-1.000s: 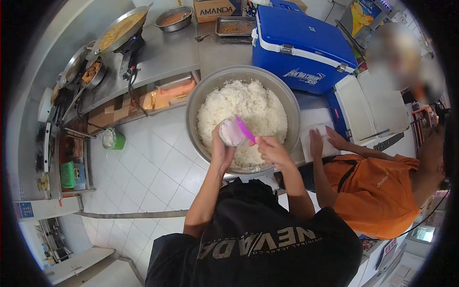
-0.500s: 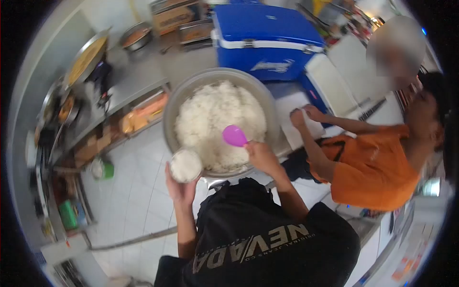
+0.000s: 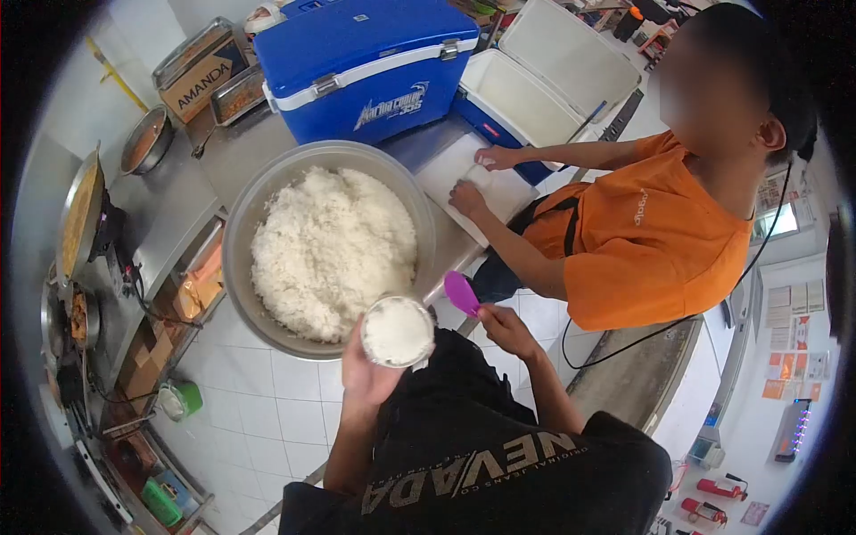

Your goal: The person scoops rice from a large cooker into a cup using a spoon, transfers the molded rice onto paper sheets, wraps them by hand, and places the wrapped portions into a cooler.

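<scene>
A round bowl (image 3: 399, 365) packed level with white rice rests in my left hand (image 3: 362, 370), fingers curled around its side. It is held over the near edge of a big metal pot (image 3: 237, 254), in which white rice (image 3: 330, 250) is heaped. My right hand (image 3: 510, 332) grips the handle of a purple rice paddle (image 3: 462, 292). The paddle is raised to the right of the pot, apart from both the pot and the bowl. No rice can be made out on its blade.
A co-worker in an orange shirt (image 3: 660, 241) stands at right, both hands on white sheets (image 3: 437, 174). Behind the pot sits a blue cooler (image 3: 366, 71); an open cooler (image 3: 526, 94) stands beside it. Pans of food (image 3: 147, 143) line the left counter.
My view has turned to the right. The paddle has moved from above the rice to outside the pot on the right. The bowl has come closer to my body's midline.
</scene>
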`<state>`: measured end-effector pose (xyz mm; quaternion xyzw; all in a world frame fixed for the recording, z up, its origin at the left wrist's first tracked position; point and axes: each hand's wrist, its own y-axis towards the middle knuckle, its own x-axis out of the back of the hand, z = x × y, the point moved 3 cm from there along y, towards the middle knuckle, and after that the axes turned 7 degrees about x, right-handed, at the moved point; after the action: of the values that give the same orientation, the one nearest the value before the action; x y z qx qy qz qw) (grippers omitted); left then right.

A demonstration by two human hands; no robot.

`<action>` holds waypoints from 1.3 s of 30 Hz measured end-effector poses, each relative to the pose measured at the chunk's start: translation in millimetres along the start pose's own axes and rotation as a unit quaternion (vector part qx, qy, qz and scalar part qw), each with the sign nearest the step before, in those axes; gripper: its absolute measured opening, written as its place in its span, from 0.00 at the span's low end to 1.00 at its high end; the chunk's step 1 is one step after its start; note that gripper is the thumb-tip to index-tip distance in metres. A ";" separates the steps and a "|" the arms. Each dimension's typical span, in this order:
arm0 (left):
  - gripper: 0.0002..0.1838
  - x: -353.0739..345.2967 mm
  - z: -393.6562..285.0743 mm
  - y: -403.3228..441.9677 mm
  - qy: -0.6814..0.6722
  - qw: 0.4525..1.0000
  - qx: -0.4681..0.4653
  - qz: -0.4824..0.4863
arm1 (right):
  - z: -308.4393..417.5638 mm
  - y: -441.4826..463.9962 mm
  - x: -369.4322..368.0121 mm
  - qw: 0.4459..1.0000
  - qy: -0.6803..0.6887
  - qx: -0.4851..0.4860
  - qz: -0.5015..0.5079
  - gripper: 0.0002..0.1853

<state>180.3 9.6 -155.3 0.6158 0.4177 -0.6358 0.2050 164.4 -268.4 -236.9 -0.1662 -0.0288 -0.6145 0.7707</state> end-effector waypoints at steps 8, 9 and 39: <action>0.28 -10.4 71.0 144.1 -0.011 0.998 0.061 -0.001 | -142.3 -26.5 37.5 0.994 -0.057 -0.095 -0.007 0.20; 0.26 -14.6 75.7 166.8 -0.018 0.999 0.023 -0.025 | -182.0 -28.2 40.1 0.997 -0.054 -0.039 -0.024 0.19; 0.25 -7.6 -20.1 113.3 0.443 0.672 -0.433 -0.406 | 17.9 13.7 89.0 0.993 -0.070 -0.075 0.062 0.19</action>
<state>281.6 -40.8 -177.5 0.4372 0.8968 -0.0571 -0.0381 202.1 -344.0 -200.9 -0.2675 -0.0260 -0.5527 0.7889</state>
